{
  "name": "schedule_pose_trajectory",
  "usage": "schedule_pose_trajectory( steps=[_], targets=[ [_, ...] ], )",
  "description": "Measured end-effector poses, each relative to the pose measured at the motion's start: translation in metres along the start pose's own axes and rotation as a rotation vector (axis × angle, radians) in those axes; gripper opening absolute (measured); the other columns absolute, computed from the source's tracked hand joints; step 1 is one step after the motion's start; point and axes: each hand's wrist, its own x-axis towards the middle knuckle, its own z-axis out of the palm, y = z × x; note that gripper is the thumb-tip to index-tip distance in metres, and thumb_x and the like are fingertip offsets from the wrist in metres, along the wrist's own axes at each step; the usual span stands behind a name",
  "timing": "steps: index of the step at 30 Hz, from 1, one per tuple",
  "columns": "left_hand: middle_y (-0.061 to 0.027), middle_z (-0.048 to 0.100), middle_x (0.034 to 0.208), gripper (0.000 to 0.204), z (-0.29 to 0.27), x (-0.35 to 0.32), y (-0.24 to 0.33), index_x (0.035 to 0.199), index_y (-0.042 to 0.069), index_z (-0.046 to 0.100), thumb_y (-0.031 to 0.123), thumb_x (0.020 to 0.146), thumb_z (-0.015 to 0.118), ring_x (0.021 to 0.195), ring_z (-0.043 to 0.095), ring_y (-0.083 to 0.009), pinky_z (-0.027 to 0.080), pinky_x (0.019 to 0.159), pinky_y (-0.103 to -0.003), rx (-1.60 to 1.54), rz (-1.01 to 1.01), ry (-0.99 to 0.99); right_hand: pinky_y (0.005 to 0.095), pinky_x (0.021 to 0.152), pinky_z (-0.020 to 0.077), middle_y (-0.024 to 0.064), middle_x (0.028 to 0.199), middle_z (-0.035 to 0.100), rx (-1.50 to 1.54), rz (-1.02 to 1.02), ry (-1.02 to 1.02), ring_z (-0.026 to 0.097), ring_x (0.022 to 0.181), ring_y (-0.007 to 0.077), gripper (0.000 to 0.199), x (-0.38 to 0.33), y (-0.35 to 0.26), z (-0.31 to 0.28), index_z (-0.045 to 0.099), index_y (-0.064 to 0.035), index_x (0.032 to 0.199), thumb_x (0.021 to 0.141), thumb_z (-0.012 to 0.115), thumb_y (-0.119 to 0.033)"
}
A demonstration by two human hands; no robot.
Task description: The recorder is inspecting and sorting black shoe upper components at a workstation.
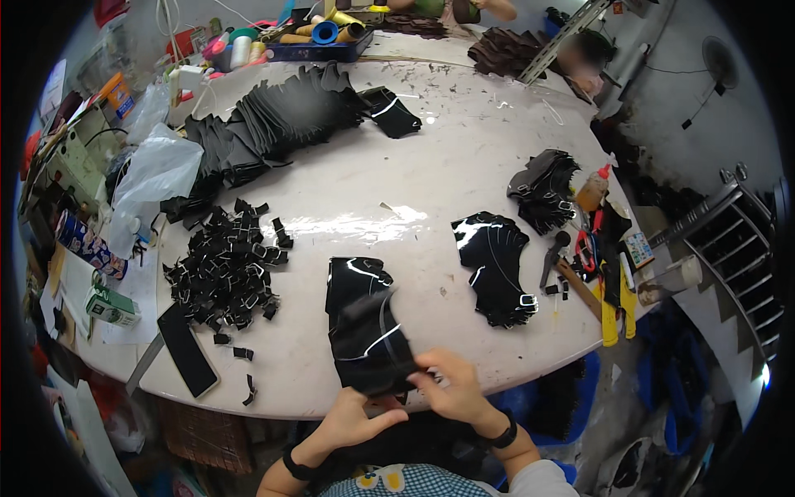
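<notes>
A glossy black leather piece (373, 344), blurred in part, is raised over the near edge of the table. My right hand (451, 389) pinches its lower right corner between thumb and fingers. At its lower left edge, my left hand (356, 427) has its fingers curled under the leather, partly hidden, with the thumb stretched toward the right. Just beyond, a flat stack of similar black pieces (358, 270) lies on the table, partly covered by the held one. To the left is a heap of short black buckle straps (224, 269).
Right of my hands lie fanned black pieces with buckles (497, 265) and another bundle (545, 186). A hammer (580, 286), scissors (586, 248) and a glue bottle (592, 190) line the right edge. A phone (187, 351) is at left; a long leather row (281, 112) lies farther back.
</notes>
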Motion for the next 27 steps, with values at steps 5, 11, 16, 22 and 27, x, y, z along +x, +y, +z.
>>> schedule_pose_trajectory(
  steps=[5,11,16,22,27],
  targets=[
    [-0.0081,0.056,0.089,0.036,-0.004,-0.005,0.001,0.107,0.0,0.055,0.009,0.075,0.068,0.079,0.059,-0.0134,0.05,0.071,-0.024,-0.119,-0.092,-0.132,0.0265,0.06,0.0442,0.01,0.077,0.058,-0.179,0.124,0.522,0.055,0.067,0.0161,0.019,0.017,0.037,-0.058,0.058,0.0035,0.094,0.078,0.059,-0.006],
    [-0.0077,0.06,0.087,0.027,-0.008,-0.008,-0.001,0.104,0.001,0.058,0.012,0.079,0.063,0.076,0.06,-0.0144,0.049,0.069,-0.025,-0.03,-0.005,-0.254,0.0413,0.085,0.0342,0.0141,0.103,0.053,-1.12,0.443,0.395,0.047,0.097,0.0306,0.038,0.039,0.096,-0.094,0.055,-0.0005,0.109,0.078,0.058,-0.023],
    [-0.0085,0.061,0.086,0.026,-0.014,-0.01,0.002,0.103,0.001,0.058,0.011,0.08,0.062,0.077,0.06,-0.0156,0.049,0.07,-0.025,-0.04,-0.056,-0.231,0.0485,0.093,0.0256,0.0199,0.121,0.042,-1.166,0.141,0.343,0.038,0.112,0.0374,0.063,0.047,0.088,-0.078,0.043,-0.0027,0.121,0.071,0.066,-0.035],
    [-0.0089,0.06,0.087,0.025,-0.02,-0.015,0.01,0.103,0.002,0.059,0.012,0.081,0.061,0.078,0.061,-0.017,0.049,0.07,-0.026,0.008,-0.012,-0.28,0.0559,0.094,0.0267,0.0281,0.135,0.022,-1.136,0.431,0.041,0.031,0.117,0.0478,0.099,0.077,0.091,-0.066,0.027,-0.0105,0.133,0.055,0.076,-0.046],
    [-0.0084,0.059,0.089,0.026,-0.038,-0.031,0.012,0.105,0.003,0.057,0.015,0.082,0.06,0.078,0.059,-0.0166,0.047,0.071,-0.026,0.069,-0.05,-0.241,0.0428,0.089,0.0398,0.0248,0.122,0.04,-0.967,0.331,0.356,0.045,0.109,0.0389,0.072,0.079,0.105,-0.084,0.037,-0.0071,0.125,0.065,0.069,-0.032]
  ],
)
